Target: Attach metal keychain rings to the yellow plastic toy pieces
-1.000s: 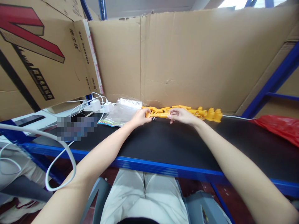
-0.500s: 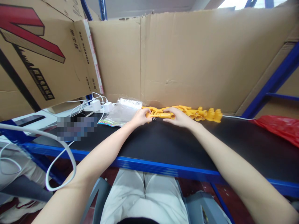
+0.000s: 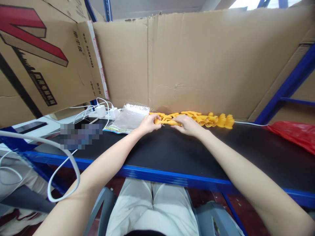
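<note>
Both hands grip one yellow plastic tube-like piece (image 3: 169, 122) just above the black tabletop. My left hand (image 3: 149, 123) pinches its left end between thumb and fingers. Around its right end my right hand (image 3: 187, 125) is closed, covering that end. Behind the hands, more yellow branching pieces (image 3: 192, 113) lie along the foot of the cardboard. To the right of my right hand sit yellow pieces with round open ends (image 3: 208, 121) and a wavy-edged yellow piece (image 3: 225, 121). The exact kind of these pieces cannot be made out.
A clear plastic bag (image 3: 130, 116) lies left of my left hand. White chargers (image 3: 100, 110) with cables stand farther left; a white cable (image 3: 73, 164) loops over my left forearm. A red plastic bag (image 3: 294, 131) is at right. Cardboard (image 3: 197, 65) walls the back.
My right hand has closed from spread fingers onto the right end of the yellow piece. The left hand has barely moved.
</note>
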